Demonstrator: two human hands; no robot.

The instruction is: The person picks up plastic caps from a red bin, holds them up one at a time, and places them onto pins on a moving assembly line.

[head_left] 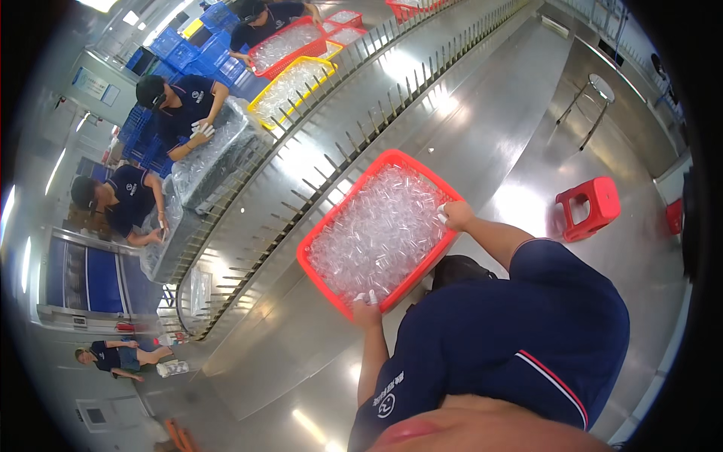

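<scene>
A red plastic basket (307, 260) is in front of me, heaped with small clear plastic tubes (373, 226). It sits at a slant in the view. My left hand (367, 307) is closed on the near left part of its rim, with white coverings on the fingertips reaching over the edge. On the right side of the rim, my right hand (455, 215) is closed too, its white-tipped fingers inside the edge. The undersides of both grips are hidden.
Beyond the basket runs a metal conveyor (294, 169) lined with upright pins. Across it, co-workers (188, 105) handle clear bags, beside a yellow basket (260, 113) and another red basket (260, 69). A red stool (595, 207) and a metal stool (600, 89) stand at right.
</scene>
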